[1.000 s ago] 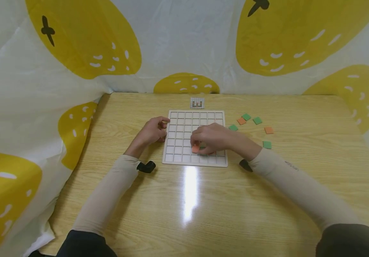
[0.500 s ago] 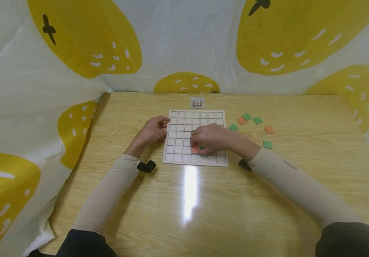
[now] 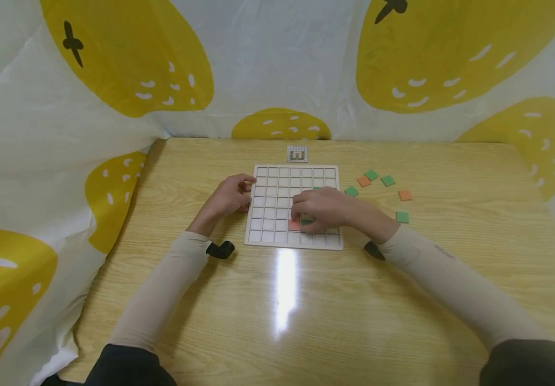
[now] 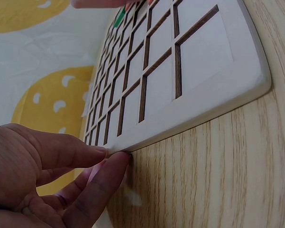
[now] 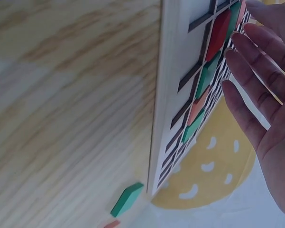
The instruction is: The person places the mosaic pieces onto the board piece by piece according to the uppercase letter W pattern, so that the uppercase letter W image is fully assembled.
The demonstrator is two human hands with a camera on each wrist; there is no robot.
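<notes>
Wood-grain surface (image 3: 200,321). Right hand (image 3: 323,208): fingers loosely extended, tips at orange tile (image 3: 294,225) on near half of grid board (image 3: 263,236). Left hand (image 3: 229,194): relaxed, fingertips against board's left edge. Printed card (image 3: 297,154) beyond; patterned cloth (image 3: 282,64) behind.

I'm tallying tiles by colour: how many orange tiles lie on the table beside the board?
2: one orange tile beside a green tile, another orange tile farther right. The right forearm may hide others.

Left fingers (image 4: 100,186) touch the gridded board (image 4: 199,92) — at its edge.
</notes>
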